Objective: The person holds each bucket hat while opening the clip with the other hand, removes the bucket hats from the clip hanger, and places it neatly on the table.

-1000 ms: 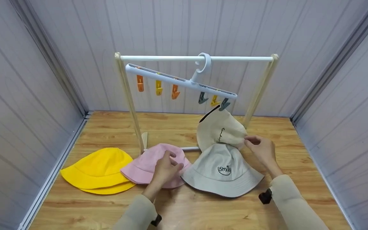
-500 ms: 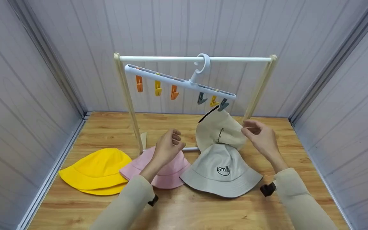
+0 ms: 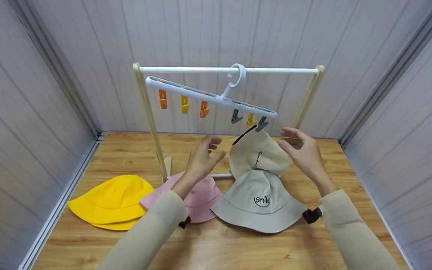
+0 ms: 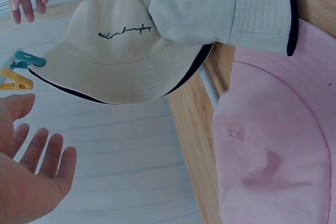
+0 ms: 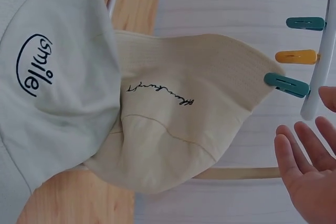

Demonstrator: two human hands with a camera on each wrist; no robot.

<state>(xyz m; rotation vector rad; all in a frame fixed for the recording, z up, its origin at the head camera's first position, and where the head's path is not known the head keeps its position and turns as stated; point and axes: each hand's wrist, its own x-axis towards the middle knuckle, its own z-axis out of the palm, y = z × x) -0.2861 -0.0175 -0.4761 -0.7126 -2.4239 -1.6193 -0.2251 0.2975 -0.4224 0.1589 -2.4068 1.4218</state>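
A cream bucket hat (image 3: 259,153) with dark edging hangs by its brim from a teal-grey clip (image 5: 286,84) at the low right end of a white clip hanger (image 3: 212,96). My right hand (image 3: 303,152) is raised just right of this hat, fingers loosely bent and holding nothing. On the other side, my left hand (image 3: 204,157) is lifted over the pink bucket hat (image 3: 204,197), its thumb apart from the fingers and nothing in its grasp. In front of the cream hat, a grey bucket hat (image 3: 257,215) with "smile" lettering covers its lower part.
The hanger hooks over the white rail (image 3: 186,70) of a wooden-legged rack (image 3: 149,120) and tilts down to the right. Several orange, yellow (image 3: 185,105) and grey clips dangle from it. A yellow bucket hat (image 3: 114,198) lies at the left of the wooden table (image 3: 238,251). Panelled walls surround it.
My right hand has left the cream hat's side and risen toward the hanger's low end. My left hand has moved up and forward from the pink hat. The hats stay put.
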